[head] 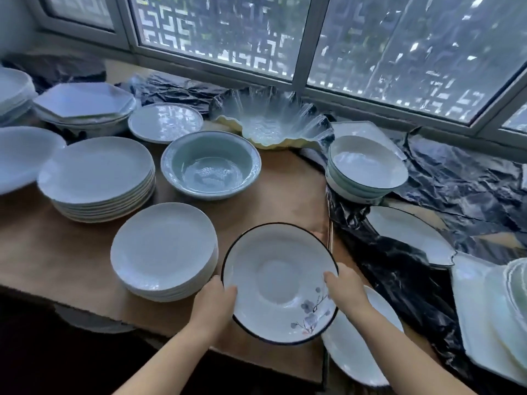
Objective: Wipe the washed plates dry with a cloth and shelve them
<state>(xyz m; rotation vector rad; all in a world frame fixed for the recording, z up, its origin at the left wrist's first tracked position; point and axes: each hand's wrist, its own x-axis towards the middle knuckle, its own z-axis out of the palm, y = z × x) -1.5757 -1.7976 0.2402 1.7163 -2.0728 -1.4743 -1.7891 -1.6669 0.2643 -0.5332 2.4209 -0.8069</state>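
Both of your hands, left hand (215, 297) and right hand (343, 286), grip the black-rimmed plate (279, 283) by its edges over the table (71, 252). No cloth is visible; judged placing step, so lower it level beside the white stack (164, 248).

Both forearms reach forward, left hand (214, 299) and right hand (343, 289) apparently gripping opposite rims.

A: What's nearest?
B: A dark-rimmed white plate with a painted flower sprig (281, 283), left hand (212, 302) on its left edge, right hand (346, 289) on its right.
A: And left of it?
B: A stack of plain white round plates (164, 248); farther back, a pale green ceramic basin (211, 165) on the brown tabletop (288, 189).
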